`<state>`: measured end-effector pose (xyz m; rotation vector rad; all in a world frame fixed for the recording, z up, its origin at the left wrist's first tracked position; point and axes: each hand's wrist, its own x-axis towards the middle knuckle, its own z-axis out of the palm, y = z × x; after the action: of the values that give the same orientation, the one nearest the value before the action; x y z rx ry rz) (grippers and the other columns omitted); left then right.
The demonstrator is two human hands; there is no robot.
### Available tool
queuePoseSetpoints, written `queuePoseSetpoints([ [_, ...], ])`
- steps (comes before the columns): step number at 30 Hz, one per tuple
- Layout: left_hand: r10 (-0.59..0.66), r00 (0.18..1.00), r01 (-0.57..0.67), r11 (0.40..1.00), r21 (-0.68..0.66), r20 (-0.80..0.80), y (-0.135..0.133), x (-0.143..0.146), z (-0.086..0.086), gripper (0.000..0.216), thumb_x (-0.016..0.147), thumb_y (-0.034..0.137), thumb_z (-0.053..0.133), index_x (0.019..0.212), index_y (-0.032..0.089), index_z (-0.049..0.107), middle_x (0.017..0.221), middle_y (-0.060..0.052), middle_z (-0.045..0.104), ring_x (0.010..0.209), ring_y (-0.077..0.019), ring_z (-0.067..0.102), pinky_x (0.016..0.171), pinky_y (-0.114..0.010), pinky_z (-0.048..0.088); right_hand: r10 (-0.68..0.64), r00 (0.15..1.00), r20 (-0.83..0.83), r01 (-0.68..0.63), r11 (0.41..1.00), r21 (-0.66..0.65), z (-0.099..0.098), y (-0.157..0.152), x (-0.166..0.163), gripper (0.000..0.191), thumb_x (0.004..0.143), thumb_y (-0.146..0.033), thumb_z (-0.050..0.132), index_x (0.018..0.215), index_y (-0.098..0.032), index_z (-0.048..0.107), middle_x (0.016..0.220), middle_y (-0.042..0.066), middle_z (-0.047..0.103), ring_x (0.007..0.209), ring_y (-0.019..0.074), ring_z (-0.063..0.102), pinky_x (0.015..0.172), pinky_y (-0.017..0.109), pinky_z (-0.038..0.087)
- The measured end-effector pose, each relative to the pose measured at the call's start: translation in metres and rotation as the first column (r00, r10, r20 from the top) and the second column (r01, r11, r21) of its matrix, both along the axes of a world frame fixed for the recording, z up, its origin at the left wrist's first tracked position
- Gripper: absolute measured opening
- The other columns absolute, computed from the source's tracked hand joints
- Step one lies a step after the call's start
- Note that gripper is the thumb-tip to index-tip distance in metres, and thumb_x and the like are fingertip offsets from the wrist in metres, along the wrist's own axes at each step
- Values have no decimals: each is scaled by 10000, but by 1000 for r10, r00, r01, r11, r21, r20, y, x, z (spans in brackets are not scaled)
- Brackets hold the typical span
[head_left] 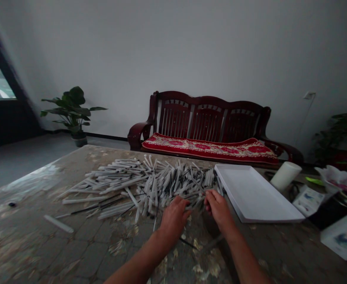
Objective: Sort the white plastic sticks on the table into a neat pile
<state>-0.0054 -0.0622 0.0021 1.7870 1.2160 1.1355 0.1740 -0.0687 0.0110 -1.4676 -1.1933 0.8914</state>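
A large pile of slim, pale translucent pen-like tubes (129,179) and thin black sticks spreads over the table. At the pile's near right edge, my left hand (175,216) is closed, with the blurred end of a pale tube (193,205) at its fingertips. A short gap to the right, my right hand (217,206) is closed in a pinch, and what it holds is too blurred to name. Below the hands, a dark stick (188,243) lies on the tabletop. One pale tube (58,223) rests apart at the left.
A shallow white tray (259,193) stands right of the pile. Beyond it are a white roll (286,175), small printed boxes (308,200) and a wrapped bouquet. A small black piece (12,204) lies far left. Behind the patterned table (81,252) stands a wooden bench (206,118).
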Motion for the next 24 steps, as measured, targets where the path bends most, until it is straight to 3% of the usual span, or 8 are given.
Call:
queuePoseSetpoints([
  [2, -24, 962, 30, 999, 20, -271, -3, 1, 2, 187, 742, 125, 710, 885, 243, 735, 953, -59, 667, 921, -224, 643, 844, -289, 478, -22, 999, -29, 21, 999, -27, -1, 2, 3, 274, 787, -516, 513, 826, -251, 568, 717, -6, 620, 522, 151, 542, 413, 236, 363],
  [4, -36, 859, 48, 999, 9, -510, -4, 2, 5, 165, 809, 170, 657, 946, 233, 722, 1034, -66, 650, 996, -230, 632, 867, -302, 474, -11, 999, -32, 9, 999, -52, -1, 2, 2, 238, 782, -479, 518, 855, -257, 559, 768, 3, 639, 550, 153, 559, 423, 236, 375],
  [6, -35, 773, 51, 999, 7, -634, -5, 3, 7, 168, 844, 201, 623, 989, 229, 704, 1087, -66, 640, 1037, -229, 622, 867, -307, 474, 5, 1000, -26, -7, 998, -64, -2, 2, 0, 231, 786, -461, 505, 896, -265, 561, 745, -5, 620, 554, 159, 560, 427, 242, 384],
  [8, -31, 752, 45, 999, 5, -659, -5, 3, 8, 163, 850, 206, 614, 993, 225, 689, 1102, -65, 644, 1044, -226, 624, 858, -305, 473, 27, 1000, -4, -27, 998, -57, -3, 1, 0, 262, 793, -456, 481, 952, -270, 575, 711, -14, 592, 553, 166, 556, 436, 254, 399],
  [11, -11, 834, 6, 1000, -11, -552, -2, 0, 6, 147, 832, 187, 611, 966, 214, 667, 1048, -57, 677, 1002, -219, 641, 837, -304, 468, 76, 992, 101, -73, 997, -35, 0, 0, 4, 340, 812, -463, 459, 1034, -258, 613, 705, -7, 601, 583, 182, 576, 474, 276, 434],
  [15, 96, 989, -106, 990, -89, -111, 9, -6, -2, 123, 807, 225, 592, 913, 199, 647, 849, -22, 705, 812, -186, 660, 754, -288, 481, 106, 949, 298, -134, 988, 75, 10, -3, 16, 318, 819, -440, 514, 1003, -236, 674, 893, 35, 704, 853, 221, 658, 749, 329, 517],
  [19, 199, 940, -146, 969, -198, 278, 22, -10, -10, 263, 714, 368, 650, 888, 174, 685, 727, -17, 691, 688, -183, 646, 642, -278, 497, 87, 920, 382, -163, 971, 172, 13, -4, 24, 269, 833, -393, 533, 969, -236, 704, 1024, 51, 719, 1013, 230, 644, 916, 346, 477],
  [24, 224, 921, -182, 971, -157, 319, 26, -14, -6, 275, 670, 378, 664, 850, 178, 721, 685, -15, 705, 662, -186, 662, 634, -284, 519, 94, 896, 434, -207, 953, 221, 8, -4, 28, 251, 865, -345, 527, 988, -245, 722, 1020, 50, 715, 1011, 217, 647, 906, 329, 479],
])
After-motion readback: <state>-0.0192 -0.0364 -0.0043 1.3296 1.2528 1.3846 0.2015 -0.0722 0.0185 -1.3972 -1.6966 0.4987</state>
